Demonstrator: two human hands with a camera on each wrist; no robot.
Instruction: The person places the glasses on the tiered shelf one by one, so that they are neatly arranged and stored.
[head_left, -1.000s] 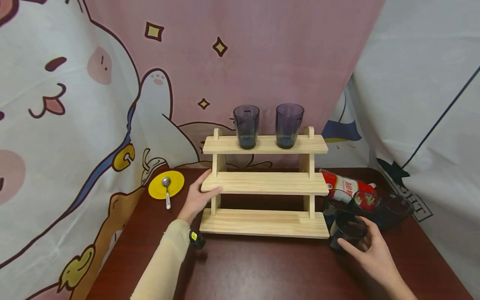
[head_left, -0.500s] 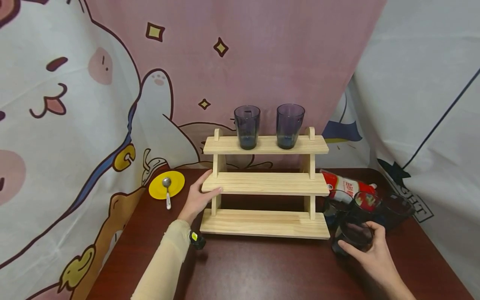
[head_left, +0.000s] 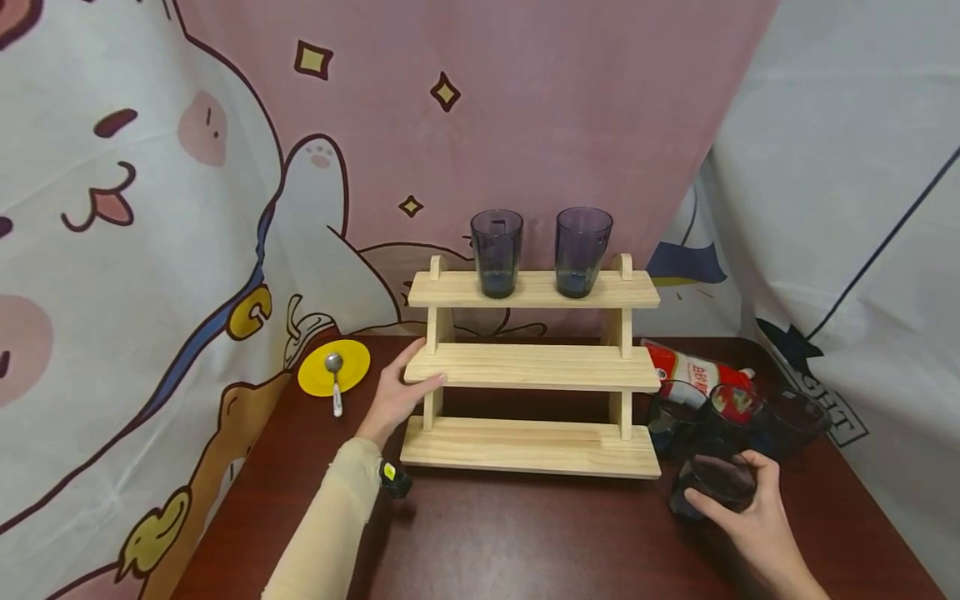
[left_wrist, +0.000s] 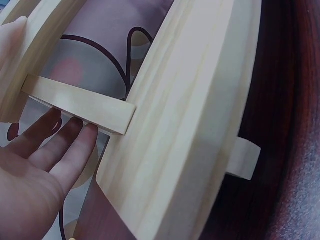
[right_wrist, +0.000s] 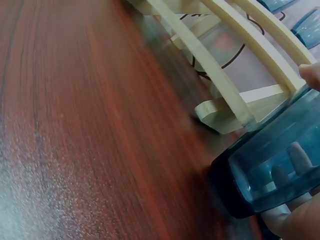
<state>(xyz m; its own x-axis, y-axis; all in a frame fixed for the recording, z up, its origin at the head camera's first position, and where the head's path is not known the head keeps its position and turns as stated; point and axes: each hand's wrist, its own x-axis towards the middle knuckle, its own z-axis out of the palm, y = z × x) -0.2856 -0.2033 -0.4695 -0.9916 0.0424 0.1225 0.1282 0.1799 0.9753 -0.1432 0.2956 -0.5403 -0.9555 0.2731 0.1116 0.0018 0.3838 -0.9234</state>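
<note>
A three-tier wooden rack (head_left: 532, 367) stands on the table. My left hand (head_left: 397, 396) holds its left end, thumb on the middle shelf; in the left wrist view the fingertips (left_wrist: 90, 132) touch the side upright. At the rack's right front, my right hand (head_left: 757, 517) grips a dark blue drinking glass (head_left: 716, 483), thumb on one side and fingers round the other. The right wrist view shows that glass (right_wrist: 270, 160) tilted across the picture, fingers visible through it. Two similar glasses, a left one (head_left: 497, 254) and a right one (head_left: 582, 252), stand on the top shelf.
Several more dark glasses (head_left: 787, 421) cluster behind my right hand, close to the rack's right end. Behind them lies a red and white packet (head_left: 697, 371). Far left, a yellow plate (head_left: 311, 375) bears a spoon (head_left: 334, 383). Printed curtains (head_left: 600, 100) hang behind the table.
My right hand has moved the glass slightly rightward and nearer to me, away from the cluster. The left hand stays on the rack.
</note>
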